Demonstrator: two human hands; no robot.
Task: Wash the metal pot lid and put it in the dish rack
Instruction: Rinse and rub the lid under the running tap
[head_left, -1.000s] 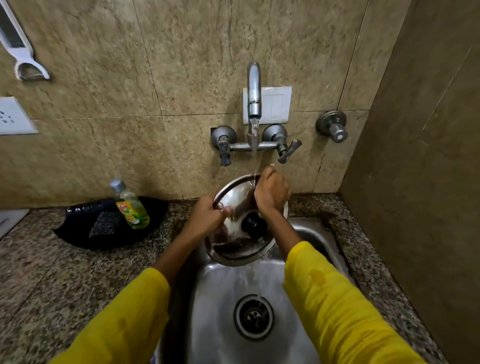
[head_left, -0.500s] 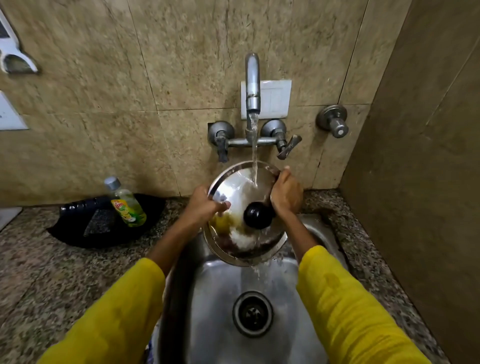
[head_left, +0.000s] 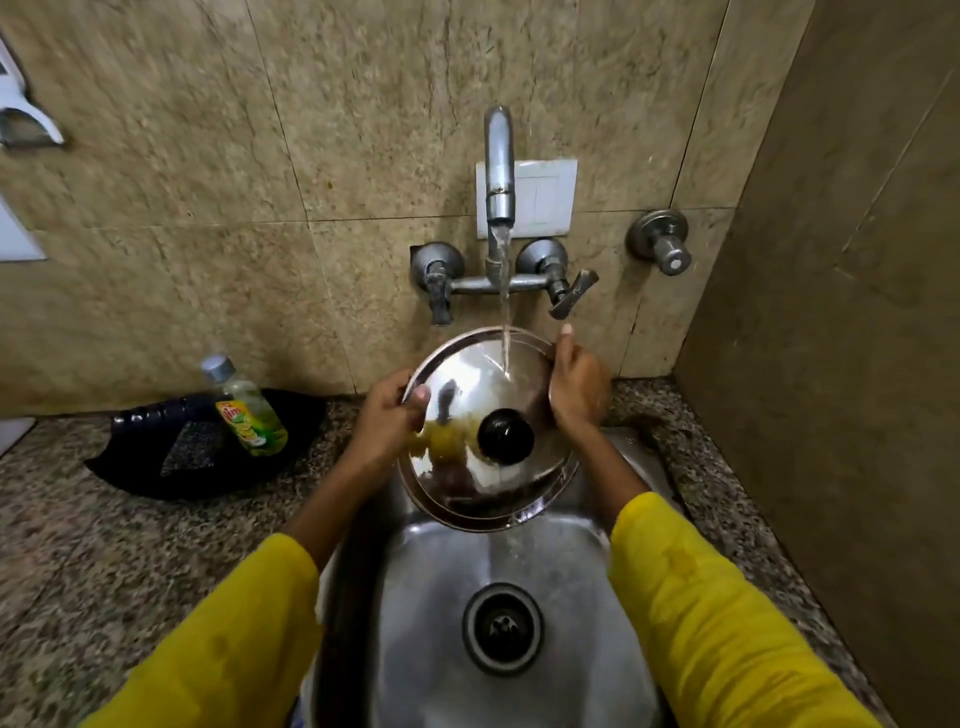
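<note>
Status: rinsing in progress. I hold the metal pot lid over the sink, tilted, knob side toward me, its black knob near the centre. My left hand is closed on the lid's left rim, thumb on the top face. My right hand is wrapped around the right rim. Both hands carry the lid; neither is free.

Water runs from the tap and strikes the upper part of the lid's top face, then drains off the lower rim into the sink toward the drain.

Condition of the lid: the upper face reads bright and clean. The yellowish patches left of the knob appear to be reflections of my sleeves, though I cannot rule out residue. The underside is hidden.

On the desk, near the back edge left of the sink, a dish soap bottle leans in a black tray.

Outstanding: finish rinsing, check the underside, shut off the water, place the lid in the dish rack. No rack is in view.
</note>
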